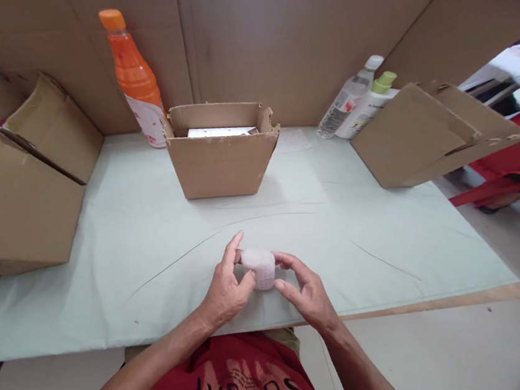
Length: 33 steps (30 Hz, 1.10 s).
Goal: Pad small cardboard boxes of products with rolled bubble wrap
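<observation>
A small bundle in whitish bubble wrap [259, 270] is between my hands, over the cloth near the table's front edge. What lies inside the wrap is hidden. My left hand [229, 286] pinches its left side, thumb in front and fingers behind, with the index finger raised. On the other side, my right hand [305, 287] curls at the bundle, its fingertips at the right edge and the thumb close to the lower right corner.
A cardboard box [221, 165] holding a white item [219, 132] stands ahead on the pale green cloth [150, 220]. Behind it is an orange bottle [136, 77]. Larger boxes [20, 197] fill the left; a clear bottle [347, 97], white bottle [363, 111] and carton [417, 133] stand right.
</observation>
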Each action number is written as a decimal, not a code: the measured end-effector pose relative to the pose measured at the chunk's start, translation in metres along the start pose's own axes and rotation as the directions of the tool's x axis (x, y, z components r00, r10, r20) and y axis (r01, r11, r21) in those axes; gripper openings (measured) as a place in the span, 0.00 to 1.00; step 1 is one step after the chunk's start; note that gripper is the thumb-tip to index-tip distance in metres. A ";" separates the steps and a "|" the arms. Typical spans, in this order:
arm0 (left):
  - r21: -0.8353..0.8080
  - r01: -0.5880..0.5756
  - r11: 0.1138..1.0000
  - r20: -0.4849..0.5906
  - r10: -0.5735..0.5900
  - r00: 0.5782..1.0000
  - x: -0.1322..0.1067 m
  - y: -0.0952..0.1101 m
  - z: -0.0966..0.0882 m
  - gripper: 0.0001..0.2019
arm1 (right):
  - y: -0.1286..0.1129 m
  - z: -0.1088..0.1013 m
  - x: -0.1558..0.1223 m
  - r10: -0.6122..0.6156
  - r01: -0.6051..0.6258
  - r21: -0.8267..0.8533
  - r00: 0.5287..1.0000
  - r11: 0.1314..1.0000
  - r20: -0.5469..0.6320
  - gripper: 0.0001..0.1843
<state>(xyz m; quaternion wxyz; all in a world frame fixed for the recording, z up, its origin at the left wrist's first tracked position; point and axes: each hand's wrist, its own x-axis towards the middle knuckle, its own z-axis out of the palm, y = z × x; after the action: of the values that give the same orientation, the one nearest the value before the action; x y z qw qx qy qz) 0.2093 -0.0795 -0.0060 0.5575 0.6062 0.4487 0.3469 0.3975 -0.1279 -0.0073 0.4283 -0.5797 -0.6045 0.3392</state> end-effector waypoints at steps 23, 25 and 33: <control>0.145 -0.185 0.972 0.244 0.147 0.959 0.008 -0.004 -0.032 0.22 | -0.021 -0.017 0.034 0.012 -0.006 -0.028 0.977 1.000 0.212 0.16; 0.168 -0.227 0.959 0.320 0.164 0.933 0.014 -0.001 -0.042 0.21 | -0.031 -0.021 0.041 -0.016 0.062 -0.156 0.959 0.986 0.282 0.10; 0.234 -0.217 0.948 -0.434 0.302 0.849 0.089 -0.001 -0.109 0.17 | -0.082 -0.064 0.098 -0.134 0.127 -0.154 0.990 0.980 -0.036 0.14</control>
<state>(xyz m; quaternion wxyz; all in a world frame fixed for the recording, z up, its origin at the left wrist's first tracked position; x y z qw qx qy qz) 0.1406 0.0432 0.0009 0.3258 0.6077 0.5114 0.5130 0.4258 -0.0444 0.1051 0.4183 -0.5775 -0.6550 0.2499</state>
